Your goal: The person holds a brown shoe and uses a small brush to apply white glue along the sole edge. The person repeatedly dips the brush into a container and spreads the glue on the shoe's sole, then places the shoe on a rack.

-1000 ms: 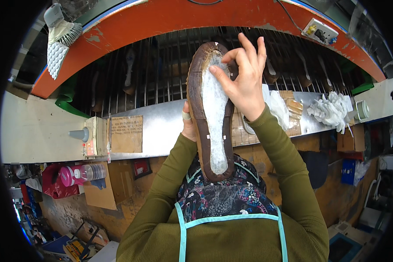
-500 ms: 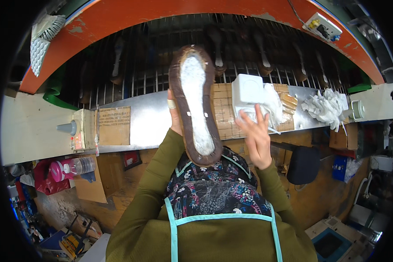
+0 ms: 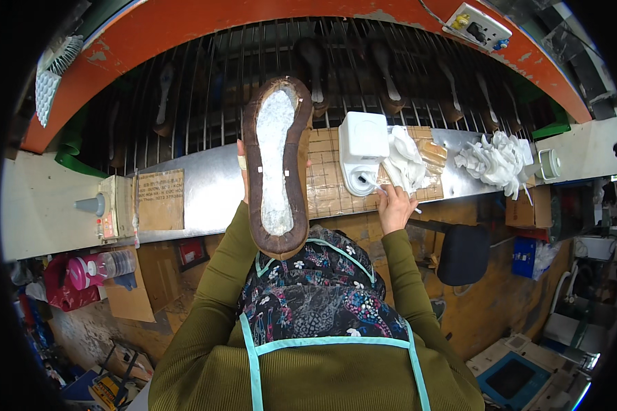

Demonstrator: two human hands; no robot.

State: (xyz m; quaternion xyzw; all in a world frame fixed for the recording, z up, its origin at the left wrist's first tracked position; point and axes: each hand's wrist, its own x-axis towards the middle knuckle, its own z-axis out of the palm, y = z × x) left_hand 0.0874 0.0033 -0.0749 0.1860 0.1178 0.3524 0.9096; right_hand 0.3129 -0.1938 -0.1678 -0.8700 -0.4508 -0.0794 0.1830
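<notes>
Worn brown floor, metal-topped bench

metal bench top glares | rack dim, shadowed | straight edges bow | corners black | centre fairly sharp

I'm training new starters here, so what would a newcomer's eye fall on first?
First, the brown shoe left of centre, in the left hand's grip, its pale-centred bottom facing the camera. Next, the white box on the cardboard further right, with the right hand's grip below it in view. Then the orange beam spanning the top.
</notes>
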